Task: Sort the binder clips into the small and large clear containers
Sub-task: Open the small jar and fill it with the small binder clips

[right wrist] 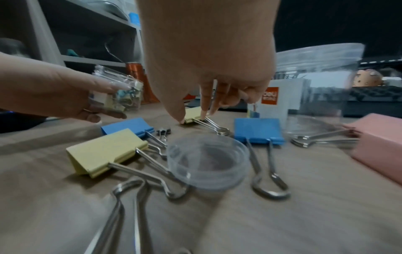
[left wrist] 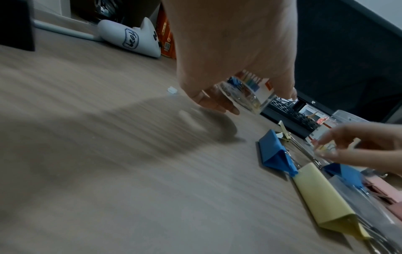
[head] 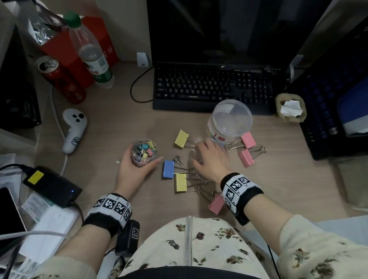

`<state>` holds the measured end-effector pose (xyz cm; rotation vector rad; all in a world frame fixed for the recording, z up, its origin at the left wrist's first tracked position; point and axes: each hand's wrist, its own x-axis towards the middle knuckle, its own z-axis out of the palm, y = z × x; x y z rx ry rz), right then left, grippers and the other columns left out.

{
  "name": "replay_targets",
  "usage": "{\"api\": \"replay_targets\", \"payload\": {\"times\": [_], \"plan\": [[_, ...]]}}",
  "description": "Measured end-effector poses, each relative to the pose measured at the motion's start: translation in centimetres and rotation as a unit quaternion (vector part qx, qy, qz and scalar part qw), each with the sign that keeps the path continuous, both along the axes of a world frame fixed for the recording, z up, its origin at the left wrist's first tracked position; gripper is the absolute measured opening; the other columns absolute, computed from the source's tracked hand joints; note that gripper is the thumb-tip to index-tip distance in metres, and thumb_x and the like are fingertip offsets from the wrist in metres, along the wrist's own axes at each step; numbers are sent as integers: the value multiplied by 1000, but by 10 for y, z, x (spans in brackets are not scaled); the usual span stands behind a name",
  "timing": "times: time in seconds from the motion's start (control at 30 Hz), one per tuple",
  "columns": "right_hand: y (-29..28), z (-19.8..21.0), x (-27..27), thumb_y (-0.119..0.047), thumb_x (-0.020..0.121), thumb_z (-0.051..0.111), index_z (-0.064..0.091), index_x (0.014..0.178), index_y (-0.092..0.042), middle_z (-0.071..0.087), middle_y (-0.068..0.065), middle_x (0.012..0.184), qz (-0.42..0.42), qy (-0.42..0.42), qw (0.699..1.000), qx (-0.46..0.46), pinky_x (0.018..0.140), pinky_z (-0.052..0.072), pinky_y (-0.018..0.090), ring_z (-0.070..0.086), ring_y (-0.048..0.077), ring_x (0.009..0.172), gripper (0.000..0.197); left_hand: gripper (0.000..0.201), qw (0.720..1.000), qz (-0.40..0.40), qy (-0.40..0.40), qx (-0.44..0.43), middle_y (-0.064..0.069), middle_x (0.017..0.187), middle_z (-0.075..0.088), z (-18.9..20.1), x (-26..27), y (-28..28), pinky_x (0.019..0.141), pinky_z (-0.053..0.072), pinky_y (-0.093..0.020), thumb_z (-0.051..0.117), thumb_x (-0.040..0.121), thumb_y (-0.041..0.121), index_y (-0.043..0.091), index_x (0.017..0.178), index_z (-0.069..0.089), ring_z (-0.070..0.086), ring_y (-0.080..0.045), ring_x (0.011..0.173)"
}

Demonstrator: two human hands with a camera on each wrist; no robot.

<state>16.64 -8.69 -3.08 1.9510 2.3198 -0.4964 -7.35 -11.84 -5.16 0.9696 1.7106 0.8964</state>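
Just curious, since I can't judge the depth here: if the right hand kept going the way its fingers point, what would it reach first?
Most likely the yellow clip lying farthest from the person: the right hand points down and forward, fingertips already at or just above it. Beyond stands the large container. Contact isn't certain.

Bare desk point(head: 124, 124) left of the small container point(head: 144, 150); large clips point(head: 168, 168) crowd its right.

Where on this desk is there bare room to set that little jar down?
Bare wood lies between the white controller, the keyboard and the small jar in the left hand. It is crowded around the right hand, among large clips and the large container.
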Motion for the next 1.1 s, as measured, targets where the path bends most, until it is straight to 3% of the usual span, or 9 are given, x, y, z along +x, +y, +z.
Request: {"api": "replay_targets", "payload": {"times": [0.07,0.23,0.33,0.53,0.67,0.8,0.9,1.0,1.1], "plan": [[5,1,-13,-37,91,53,47,129,-18,51,2,127,18,53,998,-24,92,40,38,49,23,116,43,85,1000,-5,-8,0,27,110,53,0,0,1,92,46,-14,90,63,32,23,136,47,55,13,98],[12,-5,-37,-27,84,62,50,128,-24,50,3,124,94,81,987,-99,88,48,41,49,26,116,46,93,999,-30,-21,-2,10,124,64,-3,-5,1,103,51,-36,93,54,44,24,134,50,62,-4,113],[16,-7,-42,-33,82,67,49,126,-24,47,3,121,99,57,987,-115,87,48,41,49,27,114,48,95,999,-45,-16,-9,11,125,63,-4,-7,1,102,52,-38,93,50,55,28,131,51,62,-4,115],[12,-8,-46,-21,83,62,47,131,-17,48,8,121,104,56,985,-126,77,48,38,56,33,105,50,90,998,-54,-8,3,9,126,63,-4,-8,2,102,52,-41,93,50,57,31,127,54,61,-8,117],[7,-8,-46,-20,84,59,54,120,-12,55,9,117,101,35,988,-112,74,38,32,55,32,104,37,90,998,-58,-9,10,10,125,63,-2,-7,1,100,53,-41,92,49,59,31,127,54,61,-8,116],[8,-8,-43,-13,84,57,63,103,-11,62,9,106,34,115,986,-117,80,49,36,59,30,100,20,93,998,-65,-14,8,10,126,62,-2,-5,0,100,54,-40,92,49,58,30,129,53,61,-8,117],[13,1,-41,-11,86,57,65,97,-13,63,6,102,-6,188,980,-59,81,51,41,60,25,94,13,94,998,-66,-18,4,10,126,63,-4,-3,0,100,53,-40,92,49,58,30,129,53,62,-7,116],[17,22,-46,-12,88,62,62,106,-14,63,3,106,11,266,963,40,82,52,36,61,21,95,18,96,997,-69,-19,-1,10,126,63,-5,2,-2,101,53,-37,92,47,58,29,130,52,62,-7,115],[15,40,-60,-16,87,65,64,105,-12,66,3,102,56,339,931,120,81,52,34,63,20,92,18,87,997,-78,-29,6,4,123,63,-2,12,-1,97,54,-31,96,55,34,20,129,53,63,-4,111]]}}
